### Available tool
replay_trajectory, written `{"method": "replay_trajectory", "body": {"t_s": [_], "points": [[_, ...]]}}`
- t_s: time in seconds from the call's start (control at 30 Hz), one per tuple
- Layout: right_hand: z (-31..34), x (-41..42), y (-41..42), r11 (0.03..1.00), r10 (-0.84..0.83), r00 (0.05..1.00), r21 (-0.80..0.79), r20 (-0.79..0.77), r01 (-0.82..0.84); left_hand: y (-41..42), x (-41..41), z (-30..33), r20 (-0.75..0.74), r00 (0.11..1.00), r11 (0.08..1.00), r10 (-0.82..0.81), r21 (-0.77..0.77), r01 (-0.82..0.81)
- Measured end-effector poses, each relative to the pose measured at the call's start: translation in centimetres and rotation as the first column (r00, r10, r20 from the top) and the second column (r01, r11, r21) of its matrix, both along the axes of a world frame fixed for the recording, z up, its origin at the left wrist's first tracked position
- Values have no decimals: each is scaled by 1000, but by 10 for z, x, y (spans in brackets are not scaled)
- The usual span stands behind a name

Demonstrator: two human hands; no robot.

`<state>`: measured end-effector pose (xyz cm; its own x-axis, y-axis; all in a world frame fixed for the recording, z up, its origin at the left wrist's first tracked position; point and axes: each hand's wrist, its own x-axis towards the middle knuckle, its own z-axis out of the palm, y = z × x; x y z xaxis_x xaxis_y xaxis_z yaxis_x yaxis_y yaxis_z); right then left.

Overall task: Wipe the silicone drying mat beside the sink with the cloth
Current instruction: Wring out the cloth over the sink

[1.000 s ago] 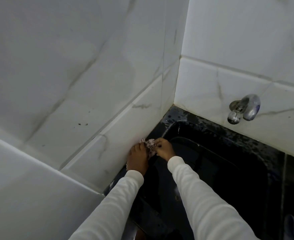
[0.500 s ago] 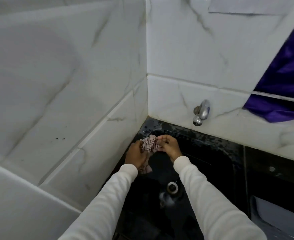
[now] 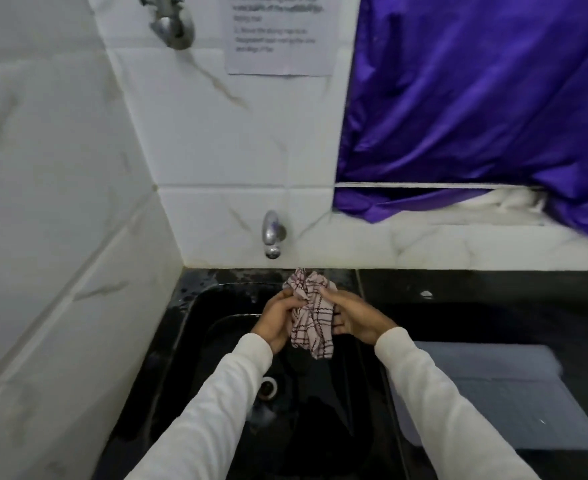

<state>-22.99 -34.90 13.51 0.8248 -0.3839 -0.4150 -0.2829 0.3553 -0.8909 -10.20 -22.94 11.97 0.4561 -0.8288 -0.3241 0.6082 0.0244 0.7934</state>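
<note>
Checked cloth [image 3: 309,318] is gripped by left hand [image 3: 276,322] and right hand [image 3: 356,322] over sink [image 3: 195,327], seemingly wrung; next, carry it right onto mat [image 3: 514,393].

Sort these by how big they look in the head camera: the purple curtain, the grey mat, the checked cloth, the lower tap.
1. Shiny purple fabric curtain
2. Flat grey silicone drying mat
3. Crumpled pink checked cloth, held in both hands
4. Small silver metal lower tap

The tap is farther away, so it may look smaller than it really is.
</note>
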Motion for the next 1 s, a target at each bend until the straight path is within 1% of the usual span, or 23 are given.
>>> {"method": "replay_trajectory", "body": {"t_s": [0.07,0.13,0.2,0.27,0.37,0.47,0.53,0.57,0.6,0.63,0.67,0.73,0.77,0.8,0.83,0.87,0.93,0.97,1.0], "points": [[-4,-25,-1,996,-86,994,-32,67,88,-13,-26,-8,3,996,996,-84,-4,84],[-14,-41,-1,971,-223,968,-57,114,231,-22,-50,-13,92,989,992,-115,59,110],[-23,-54,0,914,-378,919,-111,111,390,-30,-72,-16,177,981,990,-76,127,54],[-33,-62,3,853,-473,874,-190,113,486,-35,-88,-20,207,978,986,-27,164,-8],[-43,-71,8,792,-533,837,-274,123,545,-39,-100,-23,301,953,980,-33,198,-29],[-48,-81,8,747,-549,823,-355,148,562,-40,-98,-33,312,948,961,-66,276,-24],[-48,-87,8,721,-570,806,-372,161,584,-44,-93,-42,329,944,924,-38,371,-92],[-48,-90,8,709,-591,790,-364,161,604,-43,-93,-45,391,920,911,8,378,-168],[-48,-93,9,694,-612,774,-360,162,624,-41,-95,-46,484,873,903,56,349,-251],[-48,-96,9,675,-631,757,-362,167,643,-38,-102,-42,590,803,898,88,302,-320],[-49,-99,10,659,-646,743,-365,173,658,-32,-113,-33,686,719,908,111,225,-354],[-51,-106,10,636,-668,721,-364,184,681,-21,-140,-19,836,529,951,149,25,-308],[-52,-110,11,628,-673,715,-365,189,687,-17,-150,-17,883,442,964,158,-43,-261],[-52,-114,10,624,-675,711,-362,197,693,-17,-161,-18,912,385,975,142,-62,-212],[-53,-118,9,623,-673,710,-358,206,695,-20,-168,-21,915,393,983,95,-24,-182],[-54,-122,7,627,-668,713,-355,215,694,-24,-174,-25,894,447,987,43,31,-158],[-54,-130,3,644,-652,724,-341,224,685,-32,-183,-31,777,626,982,-71,164,-93],[-54,-135,1,658,-648,727,-316,227,684,-36,-187,-34,712,695,976,-101,206,-69],[-53,-140,-1,673,-648,726,-273,230,687,-41,-190,-35,662,740,972,-118,231,-52]]}}
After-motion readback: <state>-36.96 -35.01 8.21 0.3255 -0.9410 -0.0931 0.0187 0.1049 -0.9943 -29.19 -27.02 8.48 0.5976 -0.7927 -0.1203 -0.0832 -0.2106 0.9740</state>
